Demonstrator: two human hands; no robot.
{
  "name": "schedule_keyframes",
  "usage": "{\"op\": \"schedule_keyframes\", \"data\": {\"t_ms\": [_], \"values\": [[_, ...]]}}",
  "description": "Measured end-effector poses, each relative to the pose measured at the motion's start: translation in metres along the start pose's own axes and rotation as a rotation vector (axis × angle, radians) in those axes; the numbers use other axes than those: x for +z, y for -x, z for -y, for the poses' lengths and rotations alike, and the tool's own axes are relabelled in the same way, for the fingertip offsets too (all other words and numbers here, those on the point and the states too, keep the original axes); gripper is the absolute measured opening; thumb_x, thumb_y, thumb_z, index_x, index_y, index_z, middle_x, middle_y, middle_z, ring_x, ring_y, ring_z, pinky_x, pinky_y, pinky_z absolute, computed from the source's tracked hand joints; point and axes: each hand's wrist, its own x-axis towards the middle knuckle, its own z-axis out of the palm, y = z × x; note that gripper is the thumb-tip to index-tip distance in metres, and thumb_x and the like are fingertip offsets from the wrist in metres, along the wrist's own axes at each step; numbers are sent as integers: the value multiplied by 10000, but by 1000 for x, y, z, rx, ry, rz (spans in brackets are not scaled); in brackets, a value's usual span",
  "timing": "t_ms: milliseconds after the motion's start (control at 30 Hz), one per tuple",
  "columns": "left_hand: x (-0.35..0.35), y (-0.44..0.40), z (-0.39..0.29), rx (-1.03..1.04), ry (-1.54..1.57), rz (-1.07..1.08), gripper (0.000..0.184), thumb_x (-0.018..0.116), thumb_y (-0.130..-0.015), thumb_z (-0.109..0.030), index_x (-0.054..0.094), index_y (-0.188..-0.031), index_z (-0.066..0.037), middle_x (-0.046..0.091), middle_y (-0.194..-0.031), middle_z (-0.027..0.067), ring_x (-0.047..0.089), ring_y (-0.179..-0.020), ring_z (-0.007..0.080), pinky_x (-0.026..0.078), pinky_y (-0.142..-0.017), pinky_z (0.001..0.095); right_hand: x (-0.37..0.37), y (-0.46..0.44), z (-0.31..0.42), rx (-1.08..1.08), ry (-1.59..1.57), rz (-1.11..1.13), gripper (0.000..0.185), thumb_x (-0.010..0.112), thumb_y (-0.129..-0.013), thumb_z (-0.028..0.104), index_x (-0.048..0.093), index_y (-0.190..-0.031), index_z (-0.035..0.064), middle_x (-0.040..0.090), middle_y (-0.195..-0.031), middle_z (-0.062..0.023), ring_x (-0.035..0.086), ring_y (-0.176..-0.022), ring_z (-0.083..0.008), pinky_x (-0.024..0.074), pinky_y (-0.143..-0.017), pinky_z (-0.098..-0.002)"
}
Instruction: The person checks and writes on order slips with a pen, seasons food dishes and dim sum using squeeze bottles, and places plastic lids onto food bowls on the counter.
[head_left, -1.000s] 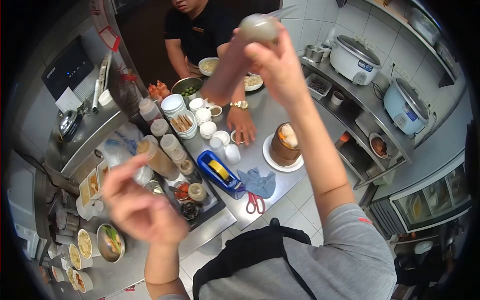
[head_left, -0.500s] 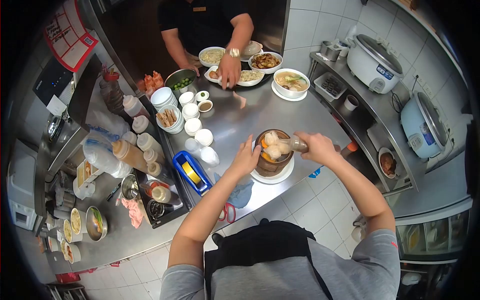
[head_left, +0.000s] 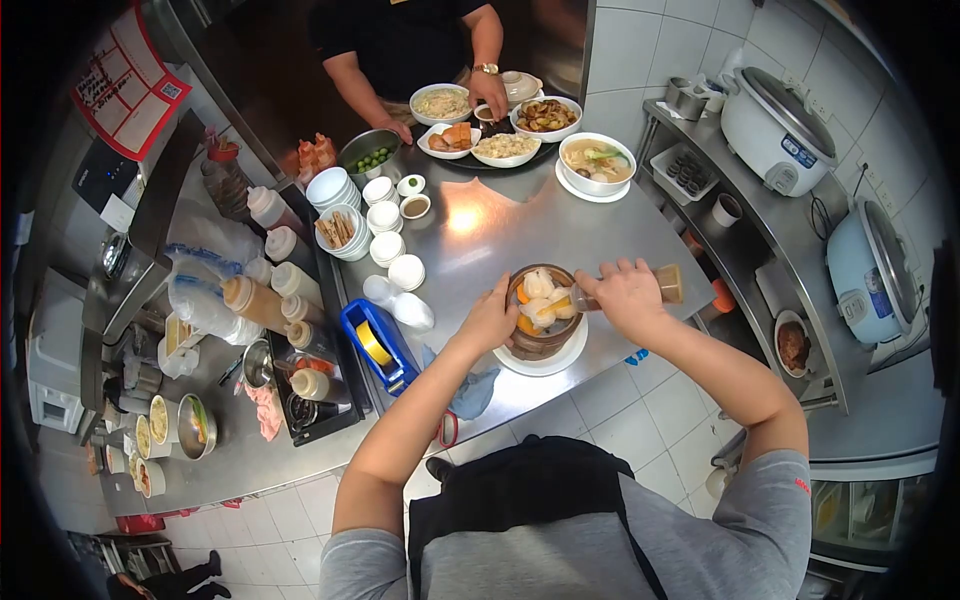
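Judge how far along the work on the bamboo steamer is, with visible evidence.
Looks done: dumplings sit in the bamboo steamer, on a white plate.
In hand: the left hand rests against the steamer; the right hand tips a bottle toward the dumplings.
Probably left: finishing with the bottle, then setting it down.

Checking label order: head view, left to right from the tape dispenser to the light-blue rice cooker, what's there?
Tape dispenser, left hand, bamboo steamer, right hand holding a bottle, bowl of food, light-blue rice cooker.
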Motion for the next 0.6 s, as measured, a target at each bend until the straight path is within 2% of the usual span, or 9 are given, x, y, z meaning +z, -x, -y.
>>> {"op": "schedule_keyframes", "data": {"t_ms": [100,300,600], "values": [[-8,6,-18,-56,47,57,568,418,-838,-41,239,-1371,40,496,-1130,297,644,-579,275,554,-569,350,4,0,-8,9,8,-36,334,577,-779,229,572,-1114,237,609,-830,-40,596,-806,-218,436,-689,-372],[-8,5,-23,-49,96,36,522,416,-816,-2,307,-1322,61,550,-1076,281,647,-593,300,551,-498,349,8,8,-29,28,3,-9,309,573,-780,228,584,-1089,245,609,-826,-39,596,-795,-216,437,-685,-370],[-9,11,-29,-33,77,11,498,428,-813,-4,342,-1299,64,557,-1063,273,645,-575,285,542,-470,339,7,-24,-30,32,-69,-75,340,573,-783,194,573,-1119,248,609,-857,-56,603,-832,-239,450,-709,-391]]}}
